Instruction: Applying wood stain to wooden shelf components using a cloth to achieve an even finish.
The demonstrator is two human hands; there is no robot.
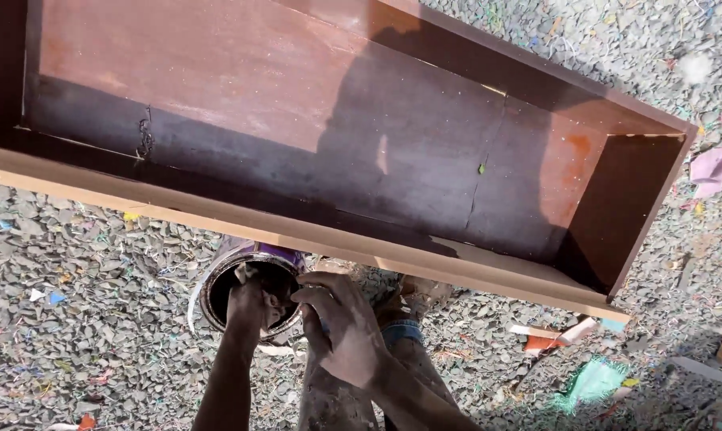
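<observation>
**Hands at the tin below the wooden box**

We hold a round tin (249, 289) just under the near edge of a long wooden box (361, 144). The tin's long axis runs roughly away from us and slightly upward in the view, and its open mouth faces up toward our head, so we look straight down into it. Its far end sits beneath the box's near wall and is hidden there.

The tin has a purple side, a pale metal rim and a dark, stained inside. What lies in it we cannot tell; the hollow is in shadow.

Our left hand (249, 303) reaches up from the bottom of the view and goes into the tin's mouth, fingers bent down over the near rim and into the dark inside. We cannot tell whether those fingers close on anything, since the tips are lost in the shadow. Our right hand (341, 323) comes in beside it at a slant from the lower right, back of the hand toward us, fingers curled and bunched at the tin's right rim, touching it; it looks closed on that edge, though the fingertips are hidden.

The box is dark reddish brown inside, with a pale raw edge, and it runs from upper left to right. All of it rests on grey gravel (73, 319) scattered with coloured scraps (593, 381).
</observation>
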